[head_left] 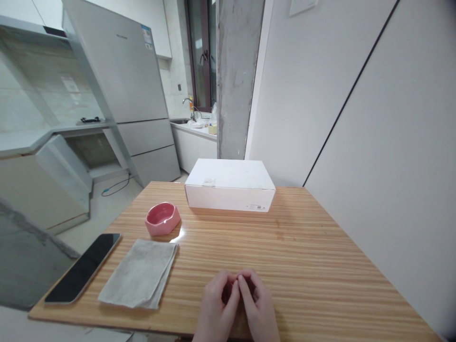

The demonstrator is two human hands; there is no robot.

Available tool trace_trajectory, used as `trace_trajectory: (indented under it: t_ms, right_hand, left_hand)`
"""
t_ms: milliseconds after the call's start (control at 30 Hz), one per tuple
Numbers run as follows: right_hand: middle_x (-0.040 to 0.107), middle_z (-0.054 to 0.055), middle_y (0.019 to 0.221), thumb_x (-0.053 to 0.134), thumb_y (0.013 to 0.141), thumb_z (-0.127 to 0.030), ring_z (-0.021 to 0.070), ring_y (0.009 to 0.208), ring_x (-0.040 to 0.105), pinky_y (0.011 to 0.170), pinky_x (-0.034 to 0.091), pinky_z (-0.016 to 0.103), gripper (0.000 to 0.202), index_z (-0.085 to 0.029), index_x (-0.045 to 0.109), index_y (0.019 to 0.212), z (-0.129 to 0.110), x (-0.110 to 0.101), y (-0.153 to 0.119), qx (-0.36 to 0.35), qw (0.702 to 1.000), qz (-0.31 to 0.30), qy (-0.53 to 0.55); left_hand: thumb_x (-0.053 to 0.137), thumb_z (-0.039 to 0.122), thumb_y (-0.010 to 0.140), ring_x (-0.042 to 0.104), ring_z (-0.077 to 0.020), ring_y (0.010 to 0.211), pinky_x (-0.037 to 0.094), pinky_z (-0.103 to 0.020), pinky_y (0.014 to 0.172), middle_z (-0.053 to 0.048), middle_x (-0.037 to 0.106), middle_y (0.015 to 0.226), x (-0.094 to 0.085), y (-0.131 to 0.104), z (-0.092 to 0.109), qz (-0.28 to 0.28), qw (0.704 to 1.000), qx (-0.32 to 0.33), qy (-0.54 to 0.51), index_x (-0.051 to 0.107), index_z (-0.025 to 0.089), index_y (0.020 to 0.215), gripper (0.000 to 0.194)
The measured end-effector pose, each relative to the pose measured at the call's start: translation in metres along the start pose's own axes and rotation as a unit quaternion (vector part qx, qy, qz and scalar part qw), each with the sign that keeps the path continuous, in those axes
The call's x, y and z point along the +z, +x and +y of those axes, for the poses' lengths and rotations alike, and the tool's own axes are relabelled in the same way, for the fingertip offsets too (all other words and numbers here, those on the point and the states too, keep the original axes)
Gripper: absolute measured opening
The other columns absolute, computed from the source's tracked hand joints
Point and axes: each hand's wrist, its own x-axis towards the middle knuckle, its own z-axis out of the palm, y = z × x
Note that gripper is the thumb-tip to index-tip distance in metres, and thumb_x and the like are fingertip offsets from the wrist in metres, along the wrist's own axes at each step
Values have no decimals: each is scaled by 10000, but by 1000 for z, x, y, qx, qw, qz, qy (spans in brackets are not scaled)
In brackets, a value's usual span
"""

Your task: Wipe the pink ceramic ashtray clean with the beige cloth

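Observation:
My left hand [220,304] and my right hand [257,304] are together over the front edge of the wooden table [302,266], fingertips touching. Both have curled fingers with the thumbs side by side. Whether anything small is pinched between the fingertips cannot be made out. To the left of my hands lies a folded grey cloth [138,273]. Behind the cloth sits a pink bowl [163,225] with angular sides. A closed white box [230,197] stands at the back of the table.
A black phone [83,268] lies along the table's left edge. A white wall [392,156] runs along the right side. Beyond the table are a grey pillar [237,80], a fridge [124,71] and a sink counter [194,137].

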Motion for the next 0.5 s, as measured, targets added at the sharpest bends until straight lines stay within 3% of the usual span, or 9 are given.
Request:
trace_trajectory:
  t_ms: [500]
  right_hand:
    - [699,64,836,524,904,-438,215,784,663,738,529,283,261,-214,652,869,6,-1,-1,7,1000,-12,-4]
  left_hand:
    - [483,422,920,597,-165,647,428,-248,609,-50,662,710,6,-1,-4,48,999,7,-16,664,172,806,329]
